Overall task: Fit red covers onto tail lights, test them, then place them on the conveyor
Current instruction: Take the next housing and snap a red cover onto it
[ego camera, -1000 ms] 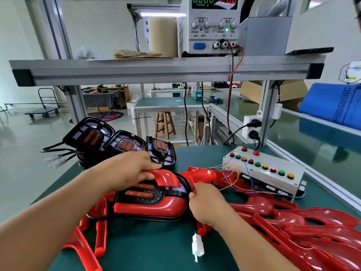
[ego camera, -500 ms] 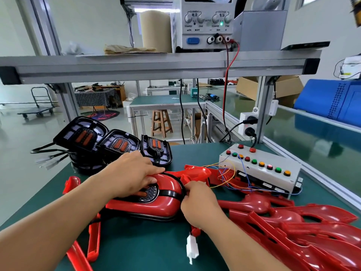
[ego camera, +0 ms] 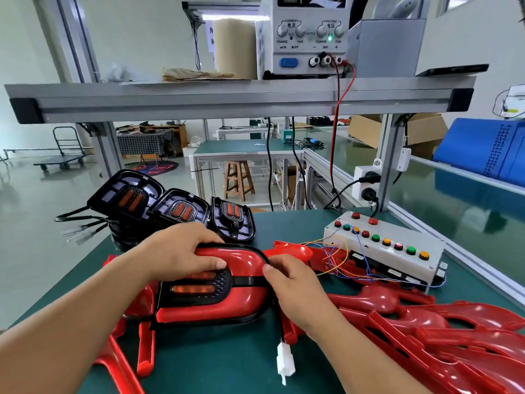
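A tail light (ego camera: 210, 294) with a glossy red cover over its black housing and orange lenses lies on the green bench in front of me. My left hand (ego camera: 181, 251) grips its upper left edge, thumb over the cover. At the light's right end, my right hand (ego camera: 295, 291) holds the rim with curled fingers. A black cable with a white connector (ego camera: 285, 361) hangs from the light towards me. Loose red covers (ego camera: 426, 331) are piled at the right, more (ego camera: 125, 354) lie under the light at the left.
Three black uncovered tail lights (ego camera: 179, 210) stand stacked at the back left. A white test box (ego camera: 386, 245) with coloured buttons and loose wires sits right of centre. A power supply (ego camera: 306, 35) stands on the overhead shelf. The green conveyor (ego camera: 466, 211) runs along the right.
The tail light has tilted up so its lenses face me again. My left hand shifted to the upper edge, and my right hand stays at the right end.
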`<state>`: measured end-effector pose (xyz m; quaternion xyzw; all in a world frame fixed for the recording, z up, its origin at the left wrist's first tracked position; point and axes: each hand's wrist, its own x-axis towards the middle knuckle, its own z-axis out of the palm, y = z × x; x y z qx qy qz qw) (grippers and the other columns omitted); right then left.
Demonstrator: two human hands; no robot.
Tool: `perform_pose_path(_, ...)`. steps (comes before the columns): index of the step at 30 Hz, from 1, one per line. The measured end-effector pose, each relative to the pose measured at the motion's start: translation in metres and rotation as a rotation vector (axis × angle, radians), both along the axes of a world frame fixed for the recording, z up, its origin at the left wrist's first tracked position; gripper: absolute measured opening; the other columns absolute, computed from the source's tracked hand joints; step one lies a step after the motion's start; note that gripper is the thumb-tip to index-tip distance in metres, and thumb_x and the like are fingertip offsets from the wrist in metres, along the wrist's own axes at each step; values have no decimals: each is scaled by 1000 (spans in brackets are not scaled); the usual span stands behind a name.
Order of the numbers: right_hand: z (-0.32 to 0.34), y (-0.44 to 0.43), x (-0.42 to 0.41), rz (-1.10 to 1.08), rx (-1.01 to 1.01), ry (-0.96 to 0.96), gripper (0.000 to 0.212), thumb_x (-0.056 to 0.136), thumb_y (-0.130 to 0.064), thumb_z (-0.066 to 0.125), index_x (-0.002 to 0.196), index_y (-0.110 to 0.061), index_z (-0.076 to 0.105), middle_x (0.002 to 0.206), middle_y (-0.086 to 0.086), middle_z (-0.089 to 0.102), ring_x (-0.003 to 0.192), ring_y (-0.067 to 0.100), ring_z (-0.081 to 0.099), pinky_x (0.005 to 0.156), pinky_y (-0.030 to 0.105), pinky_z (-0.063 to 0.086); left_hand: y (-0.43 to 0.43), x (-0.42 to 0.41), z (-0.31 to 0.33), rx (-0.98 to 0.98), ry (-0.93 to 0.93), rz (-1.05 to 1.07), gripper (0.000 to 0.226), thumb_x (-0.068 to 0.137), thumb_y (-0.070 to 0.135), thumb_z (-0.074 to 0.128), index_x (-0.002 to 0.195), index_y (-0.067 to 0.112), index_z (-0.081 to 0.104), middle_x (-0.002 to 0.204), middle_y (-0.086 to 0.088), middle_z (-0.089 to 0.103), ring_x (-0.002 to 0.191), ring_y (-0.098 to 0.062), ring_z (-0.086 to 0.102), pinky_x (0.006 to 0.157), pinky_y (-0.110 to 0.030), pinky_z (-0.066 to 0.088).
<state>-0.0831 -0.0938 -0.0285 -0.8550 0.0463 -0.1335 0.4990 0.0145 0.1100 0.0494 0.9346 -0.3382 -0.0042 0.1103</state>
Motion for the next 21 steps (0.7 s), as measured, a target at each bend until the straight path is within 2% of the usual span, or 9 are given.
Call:
perform_pose_path(3,-1,5,-4,59,259,-61,35,82,-53,67,105,-29,55,106,-2,66,100,14,64,91,36,52,6,-12,-7,-122,-64,17,44,81,59,66,122,43,59,105,21,53,101,-3,54,95,-34,46)
perform_pose_path(5,-1,7,-4,89,477,-54,54,71,-57,76,109,-28,52,110,5,66,101,19,65,92,39,53,6,-20,-10,-201,-92,-2,45,80,58,67,122,42,60,103,23,51,100,-2,53,94,-34,47)
perform_pose_path(7,1,8,-2,137,672,-20,67,61,-55,78,116,-23,56,111,5,70,101,18,68,92,37,54,3,-27,-12,-247,-106,-17,47,79,58,68,123,42,61,103,23,51,99,-2,54,93,-34,48)
perform_pose_path(10,6,7,-3,227,816,-10,60,66,-42,77,114,-9,64,108,14,72,100,28,69,89,43,55,0,-32,-9,-281,-116,-23,48,78,59,68,123,43,62,104,21,52,100,-3,55,92,-35,49)
perform_pose_path(13,11,5,-6,252,913,-69,48,69,-33,76,108,-5,69,107,22,71,95,33,69,89,48,55,-5,-35,-4,-332,-138,-28,50,74,61,70,119,41,65,105,21,54,101,-3,55,93,-34,49)
perform_pose_path(16,15,3,-8,252,943,-98,34,73,-29,72,99,-7,74,102,22,72,88,32,71,79,45,59,-4,-37,-2,-389,-106,37,72,63,73,64,128,43,57,114,18,53,107,-4,51,98,-28,43)
perform_pose_path(18,16,1,-10,231,966,-96,32,73,-30,71,97,-9,75,101,22,72,85,31,71,73,43,60,2,-42,-9,-617,40,144,87,59,74,61,139,47,43,124,15,49,114,-5,48,96,-25,38)
perform_pose_path(19,17,-1,-11,218,981,-94,36,72,-31,71,99,-7,74,101,22,72,86,32,71,73,44,60,5,-46,-14,-806,184,195,85,62,69,63,141,47,41,127,11,51,114,-6,52,93,-24,40)
perform_pose_path(21,18,-2,-12,212,989,-90,43,72,-33,71,104,-4,71,104,24,71,88,35,70,75,46,59,4,-55,-27,-1177,538,186,68,73,50,67,137,35,50,122,-5,64,106,-16,67,80,-27,55)
